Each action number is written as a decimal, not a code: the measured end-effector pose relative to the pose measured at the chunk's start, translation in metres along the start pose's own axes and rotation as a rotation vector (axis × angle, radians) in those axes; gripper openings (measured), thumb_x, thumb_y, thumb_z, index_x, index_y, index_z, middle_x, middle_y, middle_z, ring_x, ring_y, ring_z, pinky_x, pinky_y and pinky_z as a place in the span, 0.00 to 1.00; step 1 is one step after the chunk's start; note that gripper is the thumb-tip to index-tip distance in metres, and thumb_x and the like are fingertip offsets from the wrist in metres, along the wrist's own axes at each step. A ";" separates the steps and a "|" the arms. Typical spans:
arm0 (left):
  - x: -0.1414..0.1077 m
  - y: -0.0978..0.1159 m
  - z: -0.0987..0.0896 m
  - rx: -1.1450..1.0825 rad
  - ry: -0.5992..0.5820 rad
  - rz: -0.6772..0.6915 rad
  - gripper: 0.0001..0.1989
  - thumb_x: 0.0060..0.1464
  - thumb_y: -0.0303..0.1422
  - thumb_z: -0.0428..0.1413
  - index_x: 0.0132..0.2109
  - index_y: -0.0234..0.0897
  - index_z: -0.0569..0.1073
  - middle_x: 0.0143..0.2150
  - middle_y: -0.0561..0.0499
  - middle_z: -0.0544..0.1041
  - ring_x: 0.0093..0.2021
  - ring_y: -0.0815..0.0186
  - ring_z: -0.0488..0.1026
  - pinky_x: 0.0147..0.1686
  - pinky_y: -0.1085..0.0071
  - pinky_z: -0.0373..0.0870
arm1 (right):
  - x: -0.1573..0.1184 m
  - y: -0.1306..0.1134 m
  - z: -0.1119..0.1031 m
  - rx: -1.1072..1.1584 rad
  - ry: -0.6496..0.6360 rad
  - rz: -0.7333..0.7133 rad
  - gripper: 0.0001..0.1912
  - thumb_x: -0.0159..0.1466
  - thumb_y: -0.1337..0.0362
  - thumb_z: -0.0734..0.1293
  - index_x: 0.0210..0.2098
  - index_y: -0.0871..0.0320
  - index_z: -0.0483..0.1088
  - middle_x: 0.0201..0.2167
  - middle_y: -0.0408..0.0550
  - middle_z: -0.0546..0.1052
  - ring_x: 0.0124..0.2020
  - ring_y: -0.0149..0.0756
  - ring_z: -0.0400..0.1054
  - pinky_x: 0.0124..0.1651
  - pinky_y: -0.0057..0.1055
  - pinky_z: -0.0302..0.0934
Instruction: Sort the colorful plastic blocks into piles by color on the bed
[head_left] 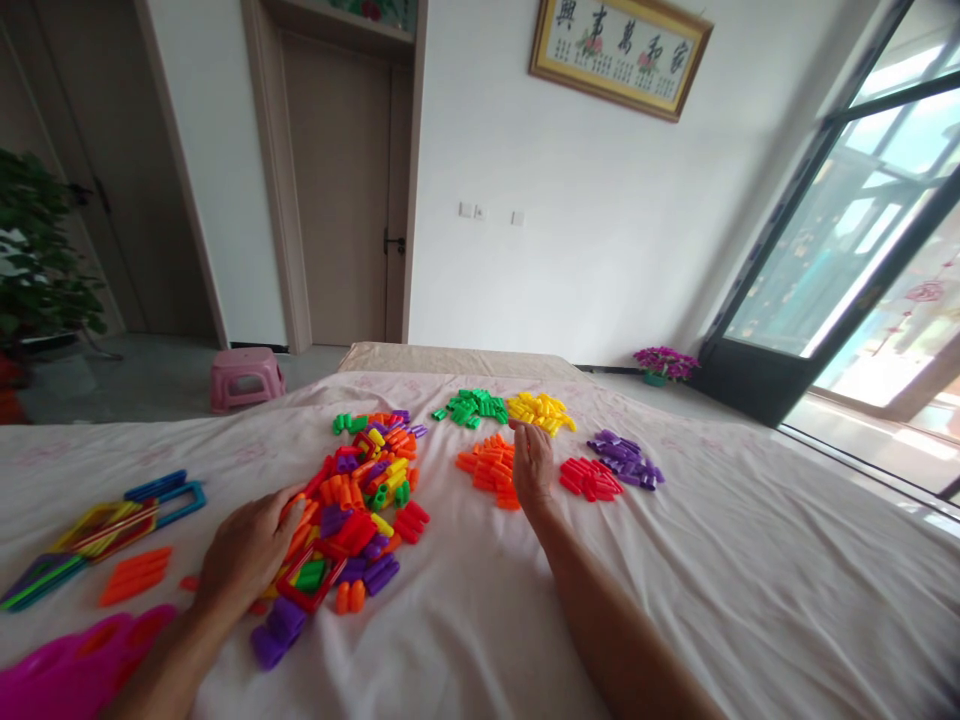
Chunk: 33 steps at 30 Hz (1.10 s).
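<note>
My left hand is at the left side of a mixed pile of plastic toy blocks in red, orange, purple, yellow and green. Its fingers curl around an orange block; the fingertips are partly hidden. My right hand is closed above the right edge of a pile of orange blocks, just short of the yellow blocks. A small reddish bit shows at its fingertips, too small to name. Beside that hand lie red blocks. Purple blocks and green blocks form separate piles.
A pale, wrinkled cloth covers the table. At left lie coloured frame-shaped tiles, a row of orange blocks and a bright pink plastic item. A pink stool stands on the floor beyond.
</note>
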<state>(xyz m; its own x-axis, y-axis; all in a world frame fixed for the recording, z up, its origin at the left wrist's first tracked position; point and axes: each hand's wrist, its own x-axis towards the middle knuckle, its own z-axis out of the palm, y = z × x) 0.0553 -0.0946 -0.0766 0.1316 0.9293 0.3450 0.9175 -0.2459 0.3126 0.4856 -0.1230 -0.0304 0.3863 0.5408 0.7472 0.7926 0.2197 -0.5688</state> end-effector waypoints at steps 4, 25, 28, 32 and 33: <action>0.000 0.000 -0.001 -0.008 -0.001 0.003 0.28 0.69 0.44 0.40 0.60 0.40 0.78 0.54 0.45 0.85 0.53 0.57 0.82 0.53 0.67 0.71 | -0.016 -0.023 0.009 0.136 -0.110 -0.071 0.22 0.77 0.54 0.55 0.45 0.55 0.79 0.43 0.54 0.81 0.47 0.46 0.73 0.55 0.43 0.65; 0.001 0.001 -0.001 -0.061 0.011 -0.010 0.26 0.67 0.43 0.42 0.59 0.40 0.79 0.56 0.45 0.85 0.54 0.57 0.81 0.55 0.66 0.71 | -0.075 -0.068 0.037 0.075 -0.800 -0.338 0.12 0.65 0.63 0.75 0.47 0.55 0.76 0.42 0.50 0.83 0.43 0.41 0.75 0.49 0.35 0.66; 0.002 -0.004 0.002 -0.068 -0.007 -0.011 0.26 0.67 0.44 0.42 0.59 0.41 0.79 0.54 0.46 0.85 0.53 0.57 0.82 0.54 0.66 0.72 | -0.077 -0.067 0.037 0.138 -0.775 -0.315 0.10 0.65 0.65 0.74 0.46 0.53 0.76 0.42 0.48 0.83 0.43 0.40 0.75 0.49 0.34 0.68; 0.004 -0.010 0.005 -0.081 -0.042 -0.007 0.27 0.68 0.45 0.41 0.59 0.41 0.78 0.55 0.45 0.85 0.53 0.55 0.82 0.53 0.65 0.73 | -0.070 -0.063 0.032 0.265 -0.674 -0.278 0.08 0.70 0.63 0.69 0.49 0.53 0.76 0.41 0.48 0.82 0.41 0.38 0.76 0.48 0.33 0.68; 0.004 -0.011 0.006 -0.077 -0.047 -0.019 0.28 0.68 0.46 0.41 0.59 0.40 0.78 0.55 0.45 0.85 0.54 0.54 0.82 0.53 0.64 0.73 | -0.065 -0.061 0.031 0.288 -0.622 -0.262 0.09 0.72 0.62 0.67 0.50 0.53 0.76 0.42 0.49 0.82 0.42 0.38 0.76 0.48 0.33 0.69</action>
<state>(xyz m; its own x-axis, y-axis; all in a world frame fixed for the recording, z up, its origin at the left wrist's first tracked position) 0.0476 -0.0862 -0.0842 0.1338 0.9454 0.2973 0.8885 -0.2473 0.3866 0.3977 -0.1464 -0.0546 -0.2057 0.7835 0.5864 0.6338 0.5632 -0.5302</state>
